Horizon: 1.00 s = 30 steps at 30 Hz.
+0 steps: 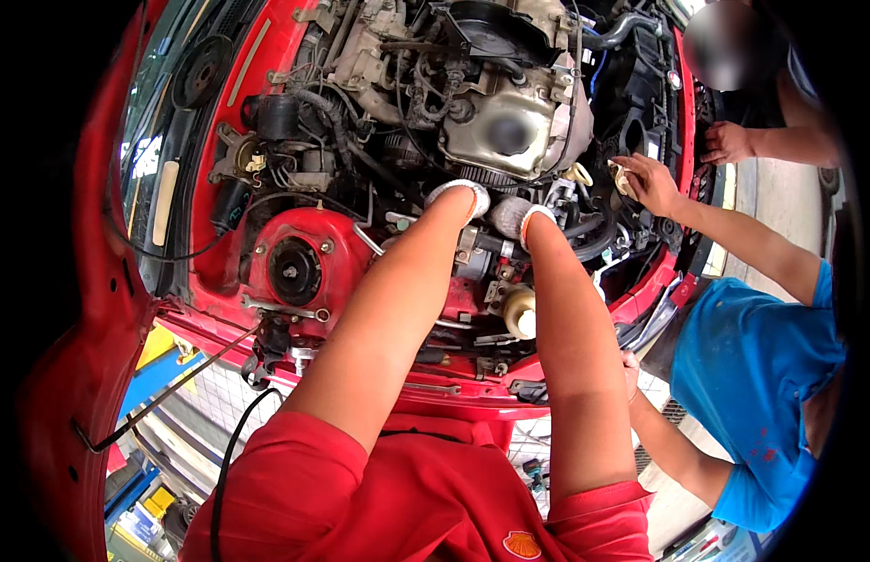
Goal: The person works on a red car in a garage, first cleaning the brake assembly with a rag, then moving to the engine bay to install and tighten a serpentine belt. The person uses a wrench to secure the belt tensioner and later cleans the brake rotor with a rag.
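Observation:
Both of my hands wear white knitted gloves with orange cuffs and reach down into the engine bay of a red car. My left hand (460,197) is in front of a ribbed black belt (488,176), just below the metal engine cover (499,131). Close beside it, my right hand (516,217) goes down among hoses and brackets. The fingers of both hands are hidden by the gloves' backs and the engine parts, so I cannot see whether they grip anything. Below my right hand sits a yellowish reservoir (520,313) beside my forearm.
A wrench (283,310) lies by the red strut tower (296,269). A rod (177,382) slants at the left. On the right, a co-worker in a blue shirt (758,375) holds a pale cloth-like piece (623,178) over the bay; another person's hand (727,142) touches the front edge.

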Available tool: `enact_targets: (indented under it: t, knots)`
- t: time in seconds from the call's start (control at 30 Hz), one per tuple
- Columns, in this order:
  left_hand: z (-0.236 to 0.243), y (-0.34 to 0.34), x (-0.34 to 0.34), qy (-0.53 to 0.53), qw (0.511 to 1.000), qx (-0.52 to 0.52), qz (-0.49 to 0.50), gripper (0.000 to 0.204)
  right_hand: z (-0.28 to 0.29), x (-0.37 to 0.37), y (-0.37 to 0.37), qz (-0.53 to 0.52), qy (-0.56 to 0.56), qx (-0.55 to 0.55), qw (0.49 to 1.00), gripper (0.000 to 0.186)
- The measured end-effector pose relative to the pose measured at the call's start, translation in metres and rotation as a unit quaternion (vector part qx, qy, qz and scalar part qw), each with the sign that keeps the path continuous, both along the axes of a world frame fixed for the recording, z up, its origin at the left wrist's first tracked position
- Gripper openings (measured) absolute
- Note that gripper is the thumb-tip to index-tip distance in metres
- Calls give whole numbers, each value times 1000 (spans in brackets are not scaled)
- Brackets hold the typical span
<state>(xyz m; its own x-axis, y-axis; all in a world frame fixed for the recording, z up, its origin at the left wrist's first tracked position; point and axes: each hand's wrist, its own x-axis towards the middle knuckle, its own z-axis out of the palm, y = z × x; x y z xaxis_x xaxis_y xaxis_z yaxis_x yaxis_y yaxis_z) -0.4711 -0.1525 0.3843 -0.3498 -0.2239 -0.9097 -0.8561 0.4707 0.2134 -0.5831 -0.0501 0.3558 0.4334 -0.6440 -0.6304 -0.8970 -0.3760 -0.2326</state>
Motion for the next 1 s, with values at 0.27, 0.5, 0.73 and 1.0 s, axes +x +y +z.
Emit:
enact_targets:
  t: [0.27, 0.5, 0.73, 1.0]
  knots:
    - [8, 0, -9, -14, 1000, 14, -11, 42, -7, -1, 1, -33, -28, -35, 998, 19]
    - [-27, 9, -31, 21, 999, -22, -34, 39, -110, -22, 36, -111, -6, -47, 993, 16]
    - [-122, -24, 6, 5, 999, -33, -29, 37, -81, 18, -13, -3, 12, -69, 998, 17]
    - [-103, -9, -15, 37, 999, 3, -6, 36, -87, -7, 14, 16, 55, -58, 997, 19]
